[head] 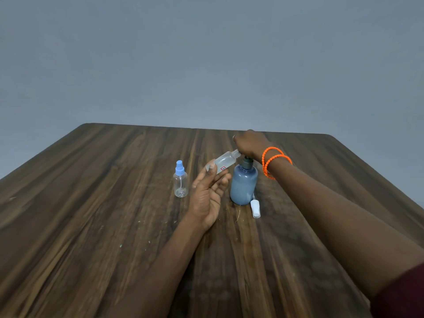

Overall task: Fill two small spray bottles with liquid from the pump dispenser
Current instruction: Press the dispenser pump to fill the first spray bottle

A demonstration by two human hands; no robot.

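Uncapped spray bottle (224,162) (clear, tilted) in left grip (210,193); right grip (249,143) presses blue-filled pump dispenser (243,185).

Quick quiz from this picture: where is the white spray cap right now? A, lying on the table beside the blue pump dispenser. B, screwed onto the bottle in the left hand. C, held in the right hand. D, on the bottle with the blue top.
A: the white spray cap lies on the table by the base of the blue pump dispenser, while the tilted bottle in the left hand has a bare open neck.
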